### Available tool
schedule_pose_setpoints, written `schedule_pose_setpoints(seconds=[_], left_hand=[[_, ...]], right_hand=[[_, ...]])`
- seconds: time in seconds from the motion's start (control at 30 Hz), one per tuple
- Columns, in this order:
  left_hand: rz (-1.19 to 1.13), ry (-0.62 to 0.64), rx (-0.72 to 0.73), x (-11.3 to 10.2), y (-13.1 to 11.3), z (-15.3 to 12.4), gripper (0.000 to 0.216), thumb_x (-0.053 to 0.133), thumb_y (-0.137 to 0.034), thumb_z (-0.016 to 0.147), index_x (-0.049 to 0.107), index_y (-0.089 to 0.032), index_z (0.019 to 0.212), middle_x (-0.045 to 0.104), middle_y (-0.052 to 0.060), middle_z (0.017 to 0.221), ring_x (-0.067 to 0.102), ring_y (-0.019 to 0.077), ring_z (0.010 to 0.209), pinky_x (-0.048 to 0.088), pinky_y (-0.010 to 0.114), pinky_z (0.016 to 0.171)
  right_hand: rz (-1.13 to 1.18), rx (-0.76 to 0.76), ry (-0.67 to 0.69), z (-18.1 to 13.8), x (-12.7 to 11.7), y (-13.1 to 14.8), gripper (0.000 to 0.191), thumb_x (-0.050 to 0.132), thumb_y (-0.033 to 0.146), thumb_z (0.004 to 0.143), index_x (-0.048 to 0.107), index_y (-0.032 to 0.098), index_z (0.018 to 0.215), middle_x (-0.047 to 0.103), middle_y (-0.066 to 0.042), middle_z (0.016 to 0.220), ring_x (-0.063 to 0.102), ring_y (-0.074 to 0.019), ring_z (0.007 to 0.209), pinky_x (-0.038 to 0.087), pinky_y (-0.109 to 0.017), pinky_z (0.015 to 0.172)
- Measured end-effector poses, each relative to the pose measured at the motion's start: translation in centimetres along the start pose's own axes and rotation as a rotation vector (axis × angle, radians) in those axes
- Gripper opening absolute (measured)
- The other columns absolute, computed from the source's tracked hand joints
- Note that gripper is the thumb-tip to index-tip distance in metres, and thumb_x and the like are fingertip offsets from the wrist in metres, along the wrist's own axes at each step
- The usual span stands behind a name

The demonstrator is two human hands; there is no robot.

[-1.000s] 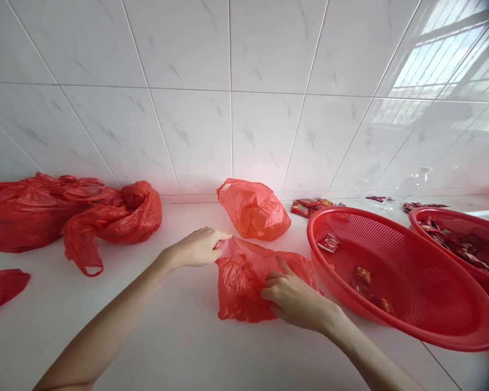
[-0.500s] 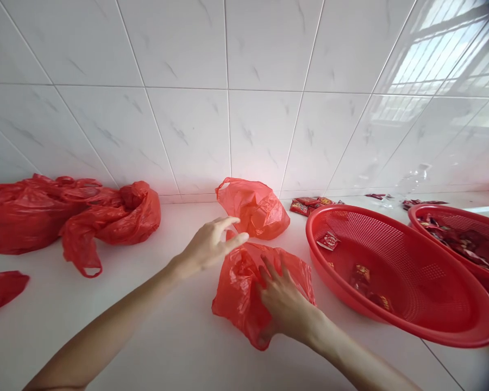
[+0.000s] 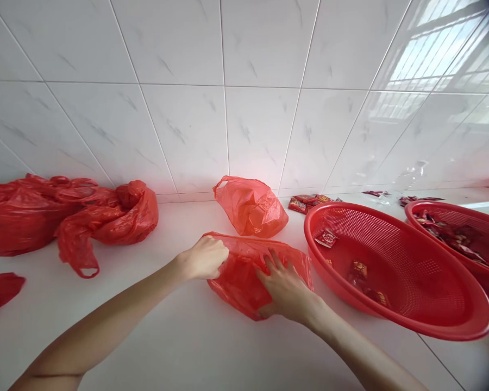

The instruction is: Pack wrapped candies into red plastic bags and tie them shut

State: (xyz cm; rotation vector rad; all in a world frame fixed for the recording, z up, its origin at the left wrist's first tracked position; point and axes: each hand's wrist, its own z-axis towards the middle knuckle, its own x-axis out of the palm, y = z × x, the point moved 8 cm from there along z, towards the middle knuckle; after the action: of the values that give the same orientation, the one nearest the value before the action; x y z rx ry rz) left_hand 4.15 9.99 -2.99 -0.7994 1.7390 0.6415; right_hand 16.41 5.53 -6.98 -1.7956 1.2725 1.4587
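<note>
A thin red plastic bag (image 3: 244, 282) lies flattened on the white counter in front of me. My left hand (image 3: 207, 257) is closed at the bag's upper left edge, pinching the film there. With fingers spread, my right hand (image 3: 283, 285) presses down on the right half of the same bag. Just behind, against the wall, stands a second red plastic bag (image 3: 255, 209), puffed up, with a handle loop at its upper left. What that bag contains is hidden.
To the right stands a red plastic basket (image 3: 407, 326) with a few small wrapped packets (image 3: 361, 271) inside. Farther right is another red basket (image 3: 452, 205) holding wrapped packets. More packets (image 3: 307, 203) lie by the wall. Filled red bags (image 3: 28, 217) sit at the left.
My left hand has come down from above the bag and closed on its left edge. The bag is now spread flatter and wider. My right hand still rests on it.
</note>
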Motion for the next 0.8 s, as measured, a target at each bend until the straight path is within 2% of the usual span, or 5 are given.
schedule_pose_setpoints(seconds=[0.13,0.33,0.47,0.6,0.8], left_hand=[[-0.118,0.034,0.136,0.0,0.0,-0.8,0.017,0.055,-0.005,0.056,0.052,-0.021,0.055,0.051,-0.003,0.051,0.053,0.0184,0.058,0.037,0.03,0.059],[-0.188,-0.09,0.365,-0.2,-3.0,-0.2,0.042,0.047,0.005,0.067,0.073,-0.023,0.083,0.073,0.0,0.094,0.062,0.019,0.091,0.044,0.03,0.085],[-0.038,-0.099,0.293,1.6,-4.2,1.6,0.023,0.05,-0.003,0.078,0.066,-0.017,0.068,0.069,0.007,0.079,0.063,0.0238,0.085,0.046,0.037,0.084],[0.095,-0.068,0.076,3.0,-2.5,3.0,0.022,0.054,-0.016,0.087,0.066,-0.015,0.067,0.07,0.013,0.076,0.065,0.0312,0.093,0.037,0.053,0.101],[0.092,-0.001,-0.035,4.4,0.1,3.2,0.02,0.066,-0.019,0.076,0.064,-0.014,0.056,0.069,0.013,0.066,0.068,0.0311,0.084,0.042,0.047,0.096]], right_hand=[[-0.017,-0.012,0.06,0.7,0.8,-1.0,0.12,0.086,0.057,0.056,0.036,0.008,0.153,0.015,-0.036,0.159,0.008,-0.0536,0.148,0.025,-0.067,0.111],[-0.046,-0.06,0.089,1.5,1.2,-0.6,0.115,0.079,0.065,0.062,0.04,0.001,0.149,0.021,-0.038,0.157,0.001,-0.0498,0.15,0.016,-0.068,0.114],[-0.041,-0.116,0.03,1.4,0.3,0.0,0.082,0.061,0.069,0.081,0.061,0.005,0.133,0.036,-0.03,0.154,0.01,-0.0459,0.15,0.018,-0.065,0.115],[-0.122,-0.07,-0.078,1.4,-1.2,-1.0,0.054,0.03,0.043,0.104,0.076,0.016,0.097,0.061,-0.019,0.132,0.04,-0.0383,0.139,0.04,-0.053,0.103],[-0.252,0.098,-0.051,2.1,-1.1,-3.4,0.023,0.056,0.02,0.092,0.074,0.008,0.099,0.07,-0.019,0.106,0.062,-0.0331,0.109,0.052,-0.035,0.079]])
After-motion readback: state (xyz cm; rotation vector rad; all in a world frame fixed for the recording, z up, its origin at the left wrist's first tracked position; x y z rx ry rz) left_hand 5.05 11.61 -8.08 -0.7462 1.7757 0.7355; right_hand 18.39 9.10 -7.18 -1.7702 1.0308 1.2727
